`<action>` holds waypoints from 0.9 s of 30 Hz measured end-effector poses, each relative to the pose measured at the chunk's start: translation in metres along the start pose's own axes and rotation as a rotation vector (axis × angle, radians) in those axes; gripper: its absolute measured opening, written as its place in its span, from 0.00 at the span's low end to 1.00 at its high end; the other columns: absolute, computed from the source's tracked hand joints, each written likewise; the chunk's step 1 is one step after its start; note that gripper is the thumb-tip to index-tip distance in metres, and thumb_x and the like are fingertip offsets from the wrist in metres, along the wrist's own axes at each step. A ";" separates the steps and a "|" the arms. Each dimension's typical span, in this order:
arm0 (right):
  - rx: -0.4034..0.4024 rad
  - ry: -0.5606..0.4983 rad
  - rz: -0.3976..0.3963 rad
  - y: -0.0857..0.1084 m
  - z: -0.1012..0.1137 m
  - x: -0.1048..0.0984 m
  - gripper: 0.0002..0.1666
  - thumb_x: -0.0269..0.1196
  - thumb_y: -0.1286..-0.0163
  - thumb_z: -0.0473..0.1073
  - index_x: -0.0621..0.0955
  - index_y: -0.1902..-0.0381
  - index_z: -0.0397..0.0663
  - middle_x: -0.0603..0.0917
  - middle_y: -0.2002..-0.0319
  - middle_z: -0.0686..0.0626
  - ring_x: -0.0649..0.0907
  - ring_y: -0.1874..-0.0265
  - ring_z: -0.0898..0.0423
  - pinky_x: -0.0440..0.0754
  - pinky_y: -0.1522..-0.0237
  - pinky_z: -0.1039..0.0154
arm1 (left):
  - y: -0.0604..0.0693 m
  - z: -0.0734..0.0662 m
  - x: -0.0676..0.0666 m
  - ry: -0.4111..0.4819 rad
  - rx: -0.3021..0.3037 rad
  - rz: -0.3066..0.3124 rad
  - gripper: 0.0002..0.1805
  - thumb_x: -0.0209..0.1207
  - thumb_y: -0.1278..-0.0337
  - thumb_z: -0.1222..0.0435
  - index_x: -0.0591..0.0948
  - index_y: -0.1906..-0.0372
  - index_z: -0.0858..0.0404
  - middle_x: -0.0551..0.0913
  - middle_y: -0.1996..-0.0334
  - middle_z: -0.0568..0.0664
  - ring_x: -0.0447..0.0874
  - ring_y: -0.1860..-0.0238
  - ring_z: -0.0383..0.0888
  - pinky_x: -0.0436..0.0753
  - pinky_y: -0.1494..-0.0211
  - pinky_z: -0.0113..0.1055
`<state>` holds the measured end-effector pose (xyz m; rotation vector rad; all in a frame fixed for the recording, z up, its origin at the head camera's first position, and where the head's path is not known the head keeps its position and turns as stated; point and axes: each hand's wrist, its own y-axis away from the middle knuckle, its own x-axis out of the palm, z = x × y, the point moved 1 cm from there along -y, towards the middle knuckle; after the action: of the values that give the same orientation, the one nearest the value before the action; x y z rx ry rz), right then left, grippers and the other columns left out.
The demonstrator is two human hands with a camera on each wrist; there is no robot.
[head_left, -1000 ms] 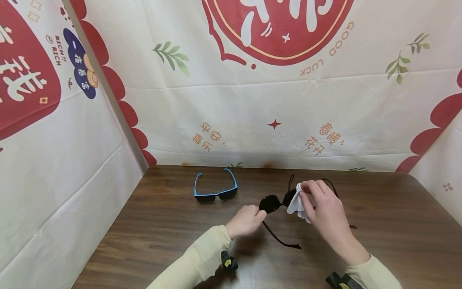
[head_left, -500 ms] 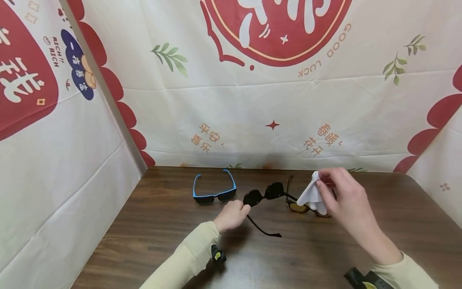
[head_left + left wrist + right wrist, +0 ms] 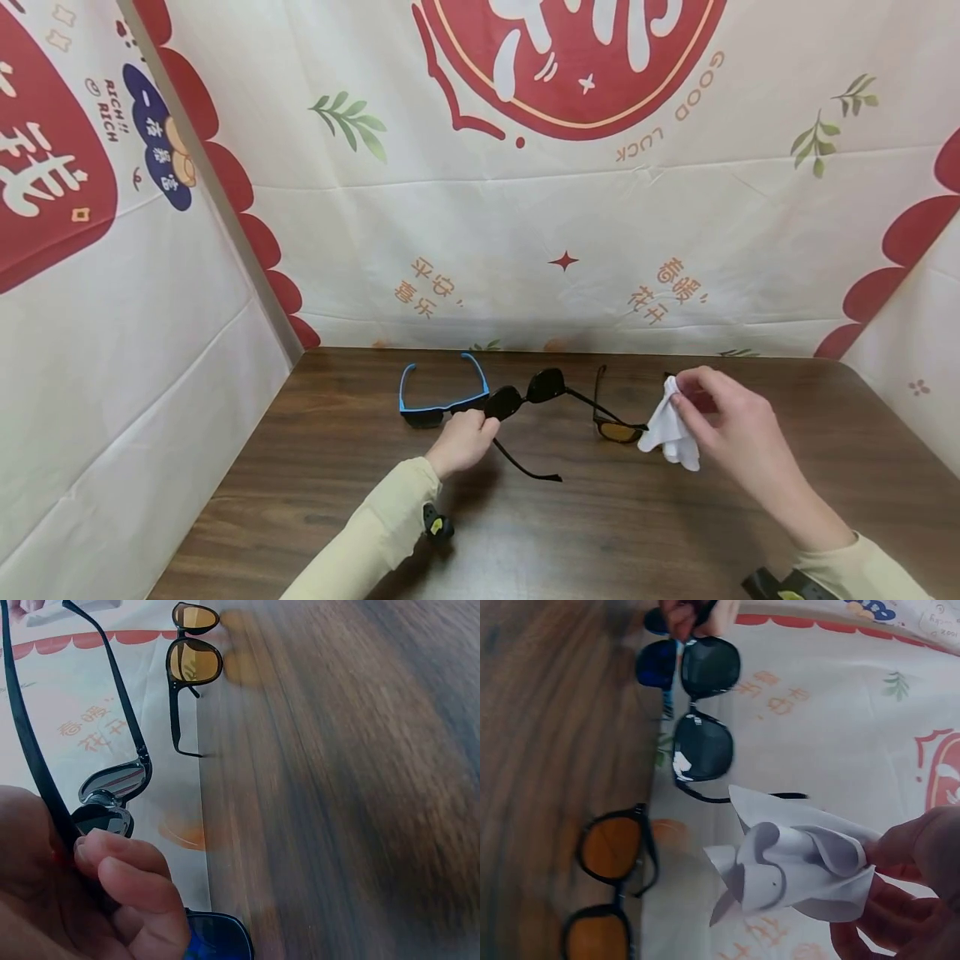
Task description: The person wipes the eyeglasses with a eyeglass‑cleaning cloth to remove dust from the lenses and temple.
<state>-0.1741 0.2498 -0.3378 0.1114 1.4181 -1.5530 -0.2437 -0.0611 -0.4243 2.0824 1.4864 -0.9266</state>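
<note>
Over the brown wooden table (image 3: 525, 533), the left hand (image 3: 459, 443) pinches one end of the black sunglasses (image 3: 545, 386); a loose pinch might drop them, or swinging them might bump the blue-framed sunglasses (image 3: 423, 419) behind. The right hand (image 3: 742, 429) pinches the white cloth (image 3: 670, 432), which might brush the yellow-lensed glasses (image 3: 618, 432). Since half a second ago, the black sunglasses have moved left, the cloth a bit lower.

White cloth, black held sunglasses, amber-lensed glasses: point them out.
White cloth (image 3: 791, 870), right wrist view: folded middle.
Black sunglasses (image 3: 546, 385), head view: the higher lens.
Amber-lensed glasses (image 3: 196, 661), left wrist view: the nearer lens.
</note>
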 end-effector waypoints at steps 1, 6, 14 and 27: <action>0.011 -0.013 0.015 0.002 -0.001 0.003 0.16 0.71 0.50 0.26 0.79 0.64 0.40 0.82 0.71 0.49 0.79 0.74 0.59 0.74 0.70 0.81 | 0.000 0.000 0.000 0.003 -0.003 -0.003 0.19 0.45 0.36 0.65 0.66 0.85 0.58 0.62 0.88 0.43 0.60 0.86 0.39 0.61 0.80 0.30; 0.084 -0.095 0.104 0.008 -0.001 0.021 0.12 0.69 0.44 0.27 0.79 0.65 0.42 0.82 0.72 0.52 0.80 0.73 0.61 0.78 0.73 0.74 | 0.002 -0.001 0.000 -0.015 0.000 -0.018 0.19 0.45 0.36 0.66 0.65 0.85 0.58 0.62 0.88 0.43 0.59 0.86 0.39 0.61 0.80 0.31; 0.161 -0.150 0.193 0.011 -0.005 0.039 0.10 0.68 0.42 0.28 0.79 0.64 0.42 0.82 0.71 0.53 0.81 0.72 0.59 0.80 0.73 0.68 | 0.006 -0.007 0.001 -0.041 0.030 -0.009 0.21 0.44 0.36 0.66 0.62 0.87 0.57 0.60 0.90 0.42 0.57 0.87 0.38 0.60 0.81 0.30; 0.147 -0.232 0.319 0.002 -0.016 0.064 0.12 0.67 0.42 0.26 0.78 0.64 0.43 0.82 0.68 0.51 0.84 0.69 0.51 0.83 0.68 0.58 | 0.011 -0.020 0.000 -0.087 0.074 0.021 0.23 0.46 0.35 0.66 0.61 0.89 0.56 0.58 0.90 0.42 0.54 0.88 0.37 0.58 0.82 0.29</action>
<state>-0.2132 0.2256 -0.3847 0.2277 1.0478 -1.3546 -0.2279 -0.0516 -0.4108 2.0777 1.4032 -1.0648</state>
